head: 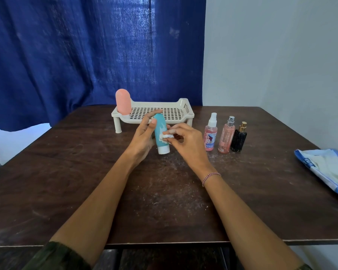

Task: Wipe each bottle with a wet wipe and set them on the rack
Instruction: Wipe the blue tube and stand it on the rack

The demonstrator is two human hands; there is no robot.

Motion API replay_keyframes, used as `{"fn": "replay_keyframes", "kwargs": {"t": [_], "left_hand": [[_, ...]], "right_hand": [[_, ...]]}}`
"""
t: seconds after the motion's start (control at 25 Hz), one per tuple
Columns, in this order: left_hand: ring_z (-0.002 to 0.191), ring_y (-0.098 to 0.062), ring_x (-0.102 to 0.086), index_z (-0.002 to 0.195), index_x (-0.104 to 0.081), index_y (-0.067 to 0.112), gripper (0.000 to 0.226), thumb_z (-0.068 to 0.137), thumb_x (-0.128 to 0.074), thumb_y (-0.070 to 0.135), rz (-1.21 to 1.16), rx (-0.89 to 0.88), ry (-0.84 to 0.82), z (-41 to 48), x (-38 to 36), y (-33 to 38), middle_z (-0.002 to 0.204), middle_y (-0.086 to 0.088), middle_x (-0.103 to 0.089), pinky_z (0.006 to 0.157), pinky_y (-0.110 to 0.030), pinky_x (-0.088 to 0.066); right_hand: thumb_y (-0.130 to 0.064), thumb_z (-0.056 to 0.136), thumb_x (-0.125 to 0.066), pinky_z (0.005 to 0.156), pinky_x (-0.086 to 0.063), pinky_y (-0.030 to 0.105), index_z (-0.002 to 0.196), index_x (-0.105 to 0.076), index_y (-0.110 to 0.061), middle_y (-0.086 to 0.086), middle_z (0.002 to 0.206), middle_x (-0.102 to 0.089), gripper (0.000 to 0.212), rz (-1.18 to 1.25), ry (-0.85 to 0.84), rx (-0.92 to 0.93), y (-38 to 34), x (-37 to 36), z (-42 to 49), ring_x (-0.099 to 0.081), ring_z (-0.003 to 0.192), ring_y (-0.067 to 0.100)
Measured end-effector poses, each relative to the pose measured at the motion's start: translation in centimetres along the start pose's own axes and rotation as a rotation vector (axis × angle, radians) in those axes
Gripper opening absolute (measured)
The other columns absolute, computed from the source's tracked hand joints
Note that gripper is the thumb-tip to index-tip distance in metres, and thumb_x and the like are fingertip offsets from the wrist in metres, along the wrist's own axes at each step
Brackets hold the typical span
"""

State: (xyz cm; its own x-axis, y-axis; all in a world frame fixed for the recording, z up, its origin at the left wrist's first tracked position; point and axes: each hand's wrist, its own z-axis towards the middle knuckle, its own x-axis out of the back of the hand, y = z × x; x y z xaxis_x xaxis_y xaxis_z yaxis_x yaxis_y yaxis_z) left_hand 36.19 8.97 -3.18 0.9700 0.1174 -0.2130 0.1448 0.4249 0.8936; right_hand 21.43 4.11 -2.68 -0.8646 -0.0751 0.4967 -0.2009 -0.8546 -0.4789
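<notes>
Dark, scuffed worktop (66,182) before a blue curtain (86,55), with two bare hands working on a teal bottle (160,131) in front of the white rack (189,114).

The left hand (144,136) has its grip closed round the teal bottle from the left, thumb on the near face and forefinger stretched up behind the rounded top. The bottle is held nearly upright, white cap down; I cannot tell whether the cap touches the worktop. The right hand (185,141) has a tight fingertip grip on a small wadded wet wipe (166,136), pressed against the bottle's middle. A pink bottle (123,102) stands at the rack's left end. Three spray bottles stand in a row to the right: pink with a white top (211,133), pink with a silver top (227,136), black with a gold top (239,139). The wipe pack (328,170) lies at the far right edge.
</notes>
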Motion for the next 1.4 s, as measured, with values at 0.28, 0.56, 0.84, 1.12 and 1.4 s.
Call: {"fn": "replay_keyframes", "kwargs": {"t": [0.28, 0.56, 0.84, 1.12, 1.4], "left_hand": [[0.109, -0.011, -0.061, 0.130, -0.049, 0.026, 0.039, 0.093, -0.045, 0.036, -0.018, -0.004, 0.007, -0.1, 0.0, 0.2, 0.124, 0.007, -0.056, 0.083, -0.027, -0.053], [0.127, -0.015, -0.051, 0.124, -0.057, 0.037, 0.035, 0.091, -0.046, 0.036, -0.099, 0.055, -0.011, -0.1, -0.7, 0.4, 0.137, 0.006, -0.052, 0.093, -0.029, -0.051], [0.135, -0.018, -0.041, 0.129, -0.053, 0.030, 0.038, 0.093, -0.043, 0.030, -0.097, 0.015, -0.010, 0.0, -0.5, 0.1, 0.146, 0.004, -0.044, 0.108, -0.036, -0.039], [0.130, -0.017, -0.048, 0.133, -0.053, 0.029, 0.041, 0.092, -0.048, 0.035, -0.114, 0.017, -0.037, 0.2, -0.2, -0.4, 0.140, 0.001, -0.052, 0.096, -0.027, -0.048], [0.132, -0.020, -0.044, 0.123, -0.061, 0.035, 0.034, 0.092, -0.048, 0.034, -0.111, 0.090, -0.078, 0.1, -0.7, -0.2, 0.145, -0.004, -0.045, 0.109, -0.043, -0.037]], "right_hand": [[-0.015, 0.077, -0.073, 0.079, -0.048, 0.010, 0.102, -0.070, -0.009, 0.004, 0.104, -0.066, 0.025, 0.016, -0.023, 0.013, -0.1, -0.3, -0.1, -0.055, 0.094, 0.002], [-0.021, 0.079, -0.072, 0.087, -0.053, 0.027, 0.109, -0.068, -0.011, 0.005, 0.114, -0.067, 0.031, 0.008, 0.152, -0.225, 0.7, 0.1, 0.3, -0.061, 0.104, 0.012], [-0.013, 0.079, -0.071, 0.082, -0.050, 0.017, 0.104, -0.070, -0.009, 0.004, 0.105, -0.065, 0.025, 0.039, 0.119, -0.040, -0.4, -0.2, 0.0, -0.052, 0.098, 0.001], [-0.008, 0.080, -0.070, 0.086, -0.051, 0.023, 0.102, -0.069, -0.005, 0.008, 0.101, -0.061, 0.022, -0.040, 0.025, 0.074, -0.8, -0.4, -0.1, -0.056, 0.098, 0.009], [-0.016, 0.081, -0.070, 0.078, -0.043, 0.004, 0.104, -0.069, -0.008, 0.005, 0.106, -0.065, 0.025, 0.027, 0.250, -0.159, 0.1, 0.0, 0.5, -0.049, 0.096, 0.001]]}}
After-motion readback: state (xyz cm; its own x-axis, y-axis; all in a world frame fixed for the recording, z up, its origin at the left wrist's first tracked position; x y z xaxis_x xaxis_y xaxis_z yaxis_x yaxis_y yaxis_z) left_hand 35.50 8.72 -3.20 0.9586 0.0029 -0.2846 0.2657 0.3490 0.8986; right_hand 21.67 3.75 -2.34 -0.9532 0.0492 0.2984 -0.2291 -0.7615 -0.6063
